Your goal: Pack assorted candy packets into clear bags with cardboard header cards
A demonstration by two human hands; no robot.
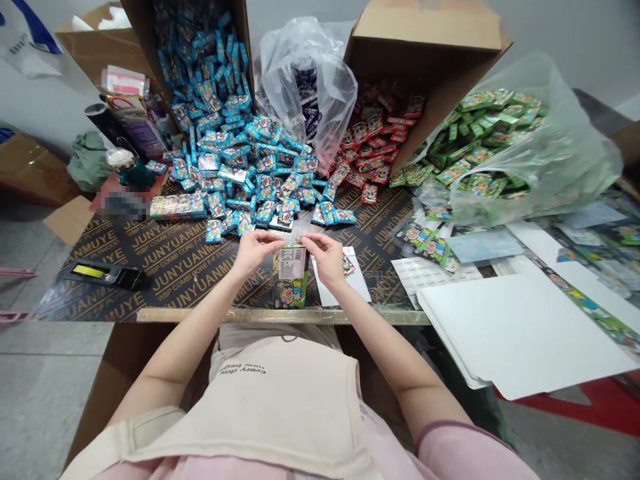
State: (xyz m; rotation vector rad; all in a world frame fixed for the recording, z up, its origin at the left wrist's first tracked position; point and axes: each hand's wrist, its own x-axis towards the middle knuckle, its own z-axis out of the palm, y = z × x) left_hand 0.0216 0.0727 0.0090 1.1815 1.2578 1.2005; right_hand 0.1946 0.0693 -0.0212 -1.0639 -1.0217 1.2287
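- The left grip (pixel 254 255) has thumb and forefinger brought together, pinching at the top edge of a printed packet (pixel 291 283), toward its left corner.
- The right grip (pixel 326 259) is also pinched, thumb against finger, at the same top edge toward the right corner (just what lies between the tips is too small to make out).
- The packet is below and between the two grips, roughly upright, close to the front edge of the counter (pixel 167 257). Its upper part shows a pale grey panel with fine print; its lower right is green.
- A white card (pixel 326 288) lies just to the right of the packet, partly under the right hand, with a small red-and-white piece (pixel 347 265) on it.
- Beyond the hands, a heap of blue boxes (pixel 240 155) spills from a tall carton (pixel 141 37); the nearest ones lie just past the fingers.
- Behind that heap, a clear bag (pixel 280 60) holds purple boxes (pixel 309 100).
- Red boxes (pixel 370 143) spill from another carton (pixel 430 27), and green boxes (pixel 480 157) fill a second clear bag (pixel 575 167).
- A black tool (pixel 120 276) with a yellow strip lies well to the left.
- White sheets (pixel 520 327) overhang the front edge at right.
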